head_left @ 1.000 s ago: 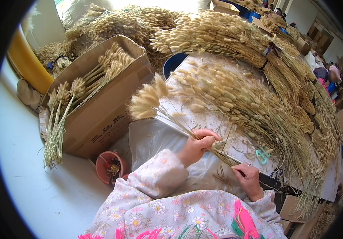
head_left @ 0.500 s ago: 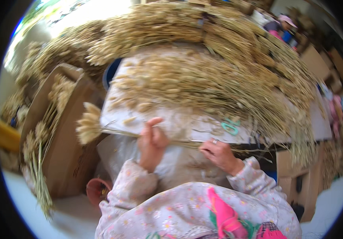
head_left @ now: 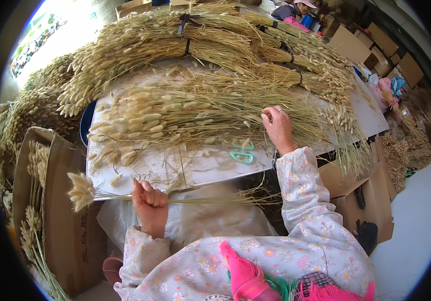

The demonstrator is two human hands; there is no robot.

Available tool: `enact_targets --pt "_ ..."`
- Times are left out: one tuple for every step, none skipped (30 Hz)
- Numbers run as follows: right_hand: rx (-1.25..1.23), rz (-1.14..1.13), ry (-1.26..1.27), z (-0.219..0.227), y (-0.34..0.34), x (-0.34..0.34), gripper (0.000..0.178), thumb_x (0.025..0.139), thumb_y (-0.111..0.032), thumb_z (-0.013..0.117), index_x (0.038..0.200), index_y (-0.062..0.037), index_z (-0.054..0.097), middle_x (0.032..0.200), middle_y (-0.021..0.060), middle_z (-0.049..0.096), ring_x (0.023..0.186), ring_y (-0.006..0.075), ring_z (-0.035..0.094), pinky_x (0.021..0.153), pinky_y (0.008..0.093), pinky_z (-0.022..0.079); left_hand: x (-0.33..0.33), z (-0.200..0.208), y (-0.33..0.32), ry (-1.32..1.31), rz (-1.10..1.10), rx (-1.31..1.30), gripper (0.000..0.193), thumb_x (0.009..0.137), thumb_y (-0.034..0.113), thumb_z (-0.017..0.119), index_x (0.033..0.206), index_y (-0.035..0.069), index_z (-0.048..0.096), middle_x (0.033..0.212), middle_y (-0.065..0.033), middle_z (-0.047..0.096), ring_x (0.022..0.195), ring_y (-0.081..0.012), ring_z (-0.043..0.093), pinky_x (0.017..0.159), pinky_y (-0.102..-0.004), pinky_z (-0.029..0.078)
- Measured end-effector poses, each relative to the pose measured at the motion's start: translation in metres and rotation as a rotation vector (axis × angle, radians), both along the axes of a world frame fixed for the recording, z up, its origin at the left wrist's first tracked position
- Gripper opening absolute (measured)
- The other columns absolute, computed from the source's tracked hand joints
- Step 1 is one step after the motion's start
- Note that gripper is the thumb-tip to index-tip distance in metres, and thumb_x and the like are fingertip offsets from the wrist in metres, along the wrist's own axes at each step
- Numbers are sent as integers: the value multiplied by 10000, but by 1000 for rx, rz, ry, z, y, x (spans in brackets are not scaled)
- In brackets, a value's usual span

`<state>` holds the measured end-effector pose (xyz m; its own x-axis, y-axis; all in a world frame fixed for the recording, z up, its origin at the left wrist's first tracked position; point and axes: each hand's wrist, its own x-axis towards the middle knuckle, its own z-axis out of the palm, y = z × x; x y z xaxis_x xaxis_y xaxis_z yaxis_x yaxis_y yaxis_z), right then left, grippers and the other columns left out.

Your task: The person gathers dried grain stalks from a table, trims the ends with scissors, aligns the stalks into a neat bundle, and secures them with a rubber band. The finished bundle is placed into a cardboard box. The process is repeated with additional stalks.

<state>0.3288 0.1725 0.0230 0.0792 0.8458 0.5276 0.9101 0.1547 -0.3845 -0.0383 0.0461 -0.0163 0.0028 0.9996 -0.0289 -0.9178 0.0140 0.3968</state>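
My left hand (head_left: 150, 203) is closed round the stems of a small bunch of dried bunny-tail grass (head_left: 82, 192). Its fluffy heads point left, and the stems trail right past the table's near edge. Over the loose pile of dried bunny-tail grass (head_left: 175, 113) on the white table (head_left: 140, 172), my right hand (head_left: 278, 126) is bent with its fingertips drawn together at the stems. Whether a stem lies between those fingertips is too small to tell. Green-handled scissors (head_left: 242, 157) lie between the pile and the table's near edge.
Tied bundles of dried grass (head_left: 150, 47) line the table's far side. Cardboard boxes stand at the left (head_left: 70, 215) and lower right (head_left: 371, 200). Clear plastic sheeting (head_left: 200, 220) hangs below the table edge. Another person (head_left: 295, 12) is at the far right.
My right hand has left the bunch's stems and moved up onto the loose pile. My left hand still grips the bunch. The whole view has shifted.
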Motion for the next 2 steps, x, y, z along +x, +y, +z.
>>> enact_targets --pt "-18 63 79 -1 -1 6 157 807 -145 674 927 -59 621 890 121 605 784 268 635 667 376 510 0 -1 0 -1 -19 52 407 991 386 414 721 93 497 469 67 172 393 -70 144 397 -261 152" --pt "-93 77 172 -2 -4 12 162 818 -139 668 956 -64 629 904 131 609 799 241 650 679 373 517 0 -3 0 -14 -5 0 411 988 392 418 721 91 499 467 65 175 391 -70 139 391 -264 150"
